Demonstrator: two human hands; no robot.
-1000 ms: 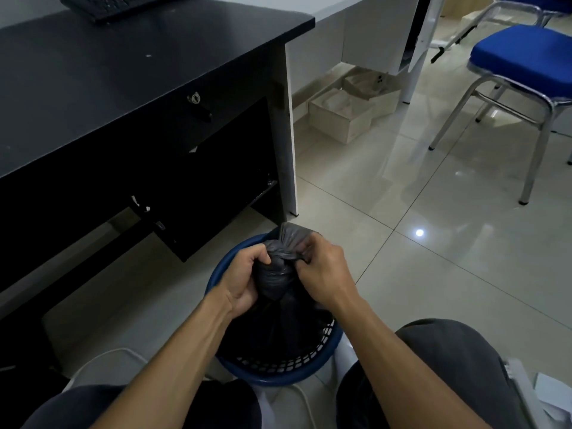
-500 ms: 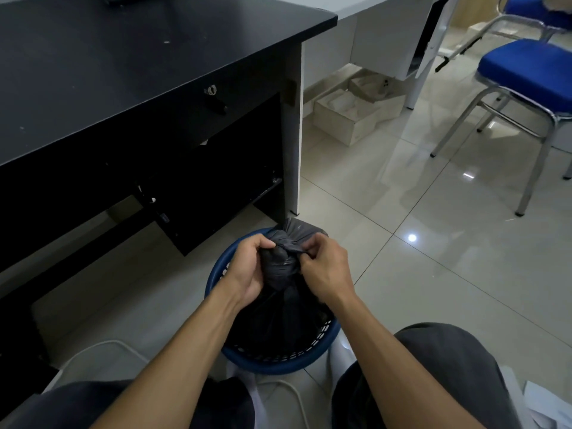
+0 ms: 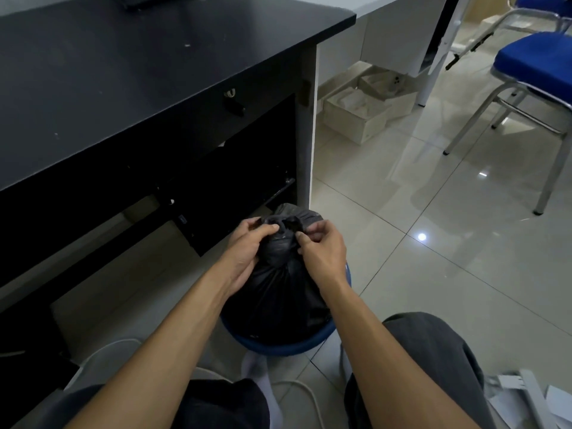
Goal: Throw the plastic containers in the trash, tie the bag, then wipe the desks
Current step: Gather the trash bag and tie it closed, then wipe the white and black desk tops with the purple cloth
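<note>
A black trash bag sits in a blue round basket on the floor between my knees. The bag's neck is gathered and twisted into a bunch at the top. My left hand pinches the left side of that bunch. My right hand grips the right side of it with thumb and fingers. The bag's contents are hidden. The black desk stands just beyond the basket, its top bare where visible.
A white desk stands behind the black one, with open cardboard boxes under it. A blue chair with metal legs is at the right. White cable and papers lie on the tiled floor.
Both hands have risen with the bag's neck, pulling the bag taller out of the basket. The fingers have shifted on the twisted bunch.
</note>
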